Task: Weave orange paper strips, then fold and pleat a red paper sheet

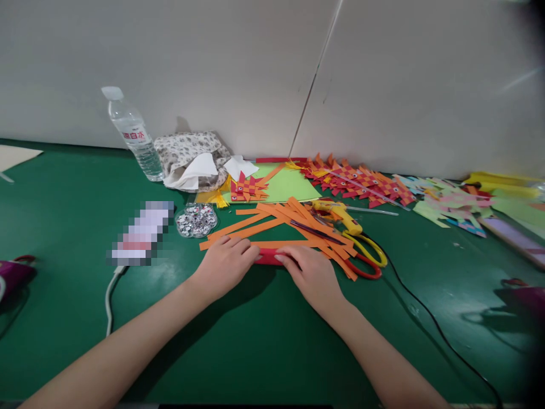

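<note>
A red paper strip (269, 257) stretches between my two hands, just above or on the green table. My left hand (227, 264) is closed on its left end, and my right hand (309, 272) pinches the right end, thumb on top. Whether the strip is folded or several layers thick is hidden by my fingers. Right behind my hands lies a loose pile of orange paper strips (251, 229). Scissors with red and yellow handles (369, 271) and a dark slim pen-like tool (317, 232) rest on the pile's right side.
A yellow glue gun (340, 216) with a black cord lies to the right. Behind are woven paper fish (361, 179), a green sheet (293, 184) and a tissue pack (191, 150). A water bottle (135, 136), a pouch of googly eyes (196, 220) and a plugged-in phone (142, 233) stand left.
</note>
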`<state>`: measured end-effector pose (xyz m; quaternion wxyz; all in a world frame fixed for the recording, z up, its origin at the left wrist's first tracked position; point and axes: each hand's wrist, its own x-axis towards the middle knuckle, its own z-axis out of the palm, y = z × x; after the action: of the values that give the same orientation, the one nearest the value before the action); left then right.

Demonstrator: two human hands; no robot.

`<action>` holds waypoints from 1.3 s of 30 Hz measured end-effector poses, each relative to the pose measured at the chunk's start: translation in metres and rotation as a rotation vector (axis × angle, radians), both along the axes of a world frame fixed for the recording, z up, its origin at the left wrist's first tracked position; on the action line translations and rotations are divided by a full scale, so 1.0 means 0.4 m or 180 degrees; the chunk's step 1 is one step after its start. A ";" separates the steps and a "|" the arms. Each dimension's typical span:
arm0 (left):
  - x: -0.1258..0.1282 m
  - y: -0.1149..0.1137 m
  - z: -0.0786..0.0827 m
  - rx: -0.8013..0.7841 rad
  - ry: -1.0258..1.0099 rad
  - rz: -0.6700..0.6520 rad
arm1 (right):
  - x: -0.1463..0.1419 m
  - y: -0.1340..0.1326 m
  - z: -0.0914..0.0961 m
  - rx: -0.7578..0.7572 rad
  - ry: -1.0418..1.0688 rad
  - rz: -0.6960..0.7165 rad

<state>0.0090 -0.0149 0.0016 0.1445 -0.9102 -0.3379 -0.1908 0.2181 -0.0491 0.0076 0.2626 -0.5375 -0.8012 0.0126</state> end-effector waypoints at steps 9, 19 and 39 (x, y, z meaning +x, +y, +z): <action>0.008 -0.002 -0.021 -0.0311 -0.0112 0.0013 | -0.002 0.008 -0.004 -0.0399 -0.0101 -0.0014; 0.002 -0.004 0.001 -0.0939 -0.0215 0.0160 | -0.005 0.010 0.001 -0.0416 0.0179 0.0293; 0.002 -0.008 -0.006 -0.0797 -0.0385 -0.0250 | -0.001 0.006 -0.003 -0.0431 0.0367 0.0294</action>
<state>0.0097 -0.0182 -0.0007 0.0015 -0.9205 -0.3313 -0.2071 0.2176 -0.0467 0.0066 0.2705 -0.5149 -0.8060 0.1096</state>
